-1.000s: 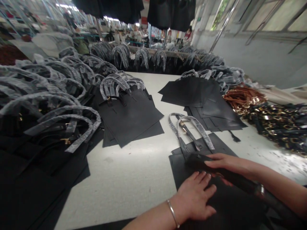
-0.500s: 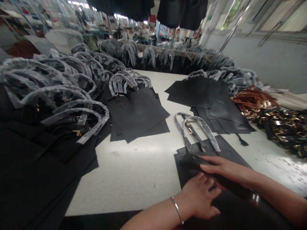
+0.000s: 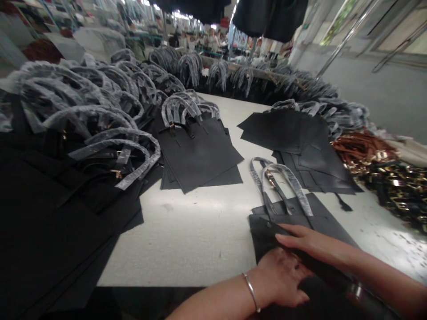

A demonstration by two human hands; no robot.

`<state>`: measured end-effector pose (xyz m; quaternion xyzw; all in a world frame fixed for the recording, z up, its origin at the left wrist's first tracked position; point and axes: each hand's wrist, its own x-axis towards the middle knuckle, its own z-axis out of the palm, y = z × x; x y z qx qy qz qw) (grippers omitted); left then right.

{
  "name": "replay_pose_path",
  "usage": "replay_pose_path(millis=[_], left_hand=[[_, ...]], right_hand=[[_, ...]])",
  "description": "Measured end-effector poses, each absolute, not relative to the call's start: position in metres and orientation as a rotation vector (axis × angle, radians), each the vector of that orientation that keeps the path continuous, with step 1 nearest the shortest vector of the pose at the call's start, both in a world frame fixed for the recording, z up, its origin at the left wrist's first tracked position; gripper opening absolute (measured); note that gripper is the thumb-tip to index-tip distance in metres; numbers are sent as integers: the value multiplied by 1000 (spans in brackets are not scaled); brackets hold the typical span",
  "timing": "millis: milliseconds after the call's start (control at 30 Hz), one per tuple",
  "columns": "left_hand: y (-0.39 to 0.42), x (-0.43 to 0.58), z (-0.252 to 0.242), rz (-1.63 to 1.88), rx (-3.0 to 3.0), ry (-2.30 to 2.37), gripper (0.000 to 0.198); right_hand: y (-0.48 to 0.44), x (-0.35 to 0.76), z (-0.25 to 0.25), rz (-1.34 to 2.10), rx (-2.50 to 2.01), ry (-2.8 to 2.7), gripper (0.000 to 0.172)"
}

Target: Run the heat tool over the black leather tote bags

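- The left hand (image 3: 278, 278), a thin metal bangle (image 3: 251, 292) at its wrist, lay palm down with its fingers loosely spread, pinching nothing that could be seen.
- The right hand (image 3: 316, 244) came in from the right, its fingers straight and pressed together; whether it pinched anything could not be told.
- Between the hands ran a black leather strip (image 3: 328, 266), with a metal fitting (image 3: 356, 291) near the right wrist.
- Beneath them lay a black leather bag panel (image 3: 328, 226), its wrapped handles (image 3: 290, 186) just past the right fingertips.
- Leather on leather could have let the strip slide if either hand had eased its pressure, and the dragged metal fitting could have scuffed the panel.
- A careless forward reach could have snagged the wrapped handles.
- The white worktable (image 3: 187, 242) offered open room left of the hands, before the stacked black leather panels (image 3: 196, 155).
- A narrower band of table lay to the right, ending at the tan straps (image 3: 363, 149) and black straps with gold buckles (image 3: 393, 182).
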<state>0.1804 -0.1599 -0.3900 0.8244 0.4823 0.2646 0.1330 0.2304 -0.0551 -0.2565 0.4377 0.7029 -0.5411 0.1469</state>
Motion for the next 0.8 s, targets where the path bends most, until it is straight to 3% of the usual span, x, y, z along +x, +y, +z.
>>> replay_pose_path(millis=[200,367,467,567,667,800], left_hand=[[-162,177,-386,689,2417,1429,59],[-161,174,-376,715,2405,1386,62],[-156,162,-374,833,2285,1330,43],[-151,125,-375,1008,1970,1583,21],[-143,71,-376,1062,1746,1874,14],[-126,17,-378,889,1931,1723,10]], right_hand=[[-58,213,-266,-1668,1369,1859,46],[-46,201,-265,-1671,1491,2071,44],[-40,221,-255,-1716,1573,2077,54],[-47,251,-252,-1759,1604,1988,67],[-62,272,-260,-1798,1625,1884,73],[-79,278,-272,-1869,1571,1783,79]])
